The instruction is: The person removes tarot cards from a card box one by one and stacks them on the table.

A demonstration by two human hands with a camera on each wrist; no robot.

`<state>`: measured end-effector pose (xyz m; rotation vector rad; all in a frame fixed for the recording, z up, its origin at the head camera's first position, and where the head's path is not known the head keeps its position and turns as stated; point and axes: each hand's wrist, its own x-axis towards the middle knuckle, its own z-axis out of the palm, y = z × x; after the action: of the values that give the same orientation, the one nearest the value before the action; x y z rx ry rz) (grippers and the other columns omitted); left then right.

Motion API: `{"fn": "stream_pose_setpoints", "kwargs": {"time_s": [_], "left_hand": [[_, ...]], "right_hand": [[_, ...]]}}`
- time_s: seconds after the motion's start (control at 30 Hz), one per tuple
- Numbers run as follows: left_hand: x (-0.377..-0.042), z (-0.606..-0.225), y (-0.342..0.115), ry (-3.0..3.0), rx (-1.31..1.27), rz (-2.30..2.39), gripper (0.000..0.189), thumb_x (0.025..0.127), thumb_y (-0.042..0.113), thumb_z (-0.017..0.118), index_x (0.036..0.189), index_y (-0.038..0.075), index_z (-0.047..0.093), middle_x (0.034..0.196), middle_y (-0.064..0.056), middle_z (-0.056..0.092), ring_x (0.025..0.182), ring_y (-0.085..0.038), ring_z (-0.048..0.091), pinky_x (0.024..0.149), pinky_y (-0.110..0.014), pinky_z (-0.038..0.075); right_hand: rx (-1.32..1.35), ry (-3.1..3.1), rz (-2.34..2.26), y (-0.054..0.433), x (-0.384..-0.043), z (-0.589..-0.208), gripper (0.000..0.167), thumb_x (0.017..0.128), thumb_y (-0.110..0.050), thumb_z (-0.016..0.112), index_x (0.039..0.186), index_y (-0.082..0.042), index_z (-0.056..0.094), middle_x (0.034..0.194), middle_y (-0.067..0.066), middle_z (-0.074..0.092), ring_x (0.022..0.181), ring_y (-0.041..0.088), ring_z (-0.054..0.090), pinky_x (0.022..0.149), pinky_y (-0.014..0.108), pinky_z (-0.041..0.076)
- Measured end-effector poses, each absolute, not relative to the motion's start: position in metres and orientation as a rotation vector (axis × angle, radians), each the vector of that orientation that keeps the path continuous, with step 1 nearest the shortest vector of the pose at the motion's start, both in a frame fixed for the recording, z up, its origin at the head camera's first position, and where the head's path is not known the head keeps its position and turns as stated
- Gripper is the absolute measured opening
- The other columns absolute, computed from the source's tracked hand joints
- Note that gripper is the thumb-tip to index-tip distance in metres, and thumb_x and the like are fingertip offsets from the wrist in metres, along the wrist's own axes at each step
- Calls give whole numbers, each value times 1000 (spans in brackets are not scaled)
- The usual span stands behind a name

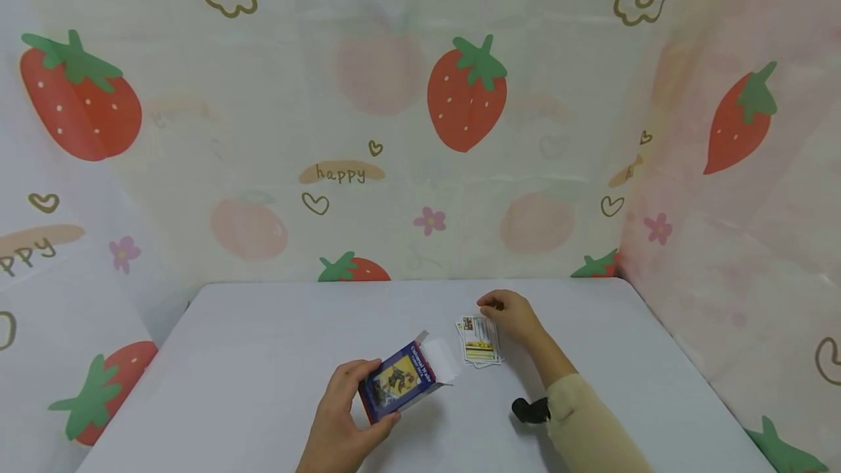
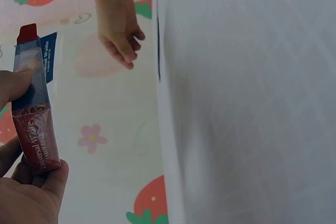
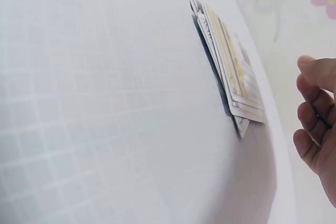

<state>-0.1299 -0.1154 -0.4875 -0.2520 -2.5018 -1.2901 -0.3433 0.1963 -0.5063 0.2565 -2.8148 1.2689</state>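
Observation:
A blue card box with a yellow picture and "Universal Waite" lettering is gripped by my left hand, thumb on one long side and fingers on the other. Its open end, with flaps spread, points toward the cards. In the left wrist view the box shows a red end with lettering. A slightly uneven stack of cards lies on the table right of the box. My right hand hovers beside and above the stack's far end, fingers loosely bent with nothing between them; the right wrist view shows it apart from the cards.
The white table reaches back to a wall cloth printed with strawberries and flowers. A cloth side also stands at the right. A black device sits at the right sleeve's cuff.

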Motion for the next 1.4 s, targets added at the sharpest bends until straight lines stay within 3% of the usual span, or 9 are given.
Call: {"fn": "stream_pose_setpoints", "kwargs": {"time_s": [0.9, 1.4], "left_hand": [[-130, -487, -114, -2520, -238, -1307, 75, 73, 25, 94, 139, 25, 58, 134, 7, 53, 117, -11, 54, 100, -38, 55], [-130, -486, -113, -2502, -250, -1296, 76, 72, 21, 95, 138, 24, 58, 134, 8, 53, 116, -10, 54, 99, -36, 55]], "right_hand": [[357, -2655, 1297, 186, -272, -466, 13, 97, -19, 72, 110, -15, 75, 97, -2, 66, 91, 20, 59, 74, 28, 50], [408, -2575, 1329, 179, -231, -452, 11, 97, -20, 72, 108, -18, 75, 98, -7, 68, 92, 14, 57, 82, 29, 50]]}}
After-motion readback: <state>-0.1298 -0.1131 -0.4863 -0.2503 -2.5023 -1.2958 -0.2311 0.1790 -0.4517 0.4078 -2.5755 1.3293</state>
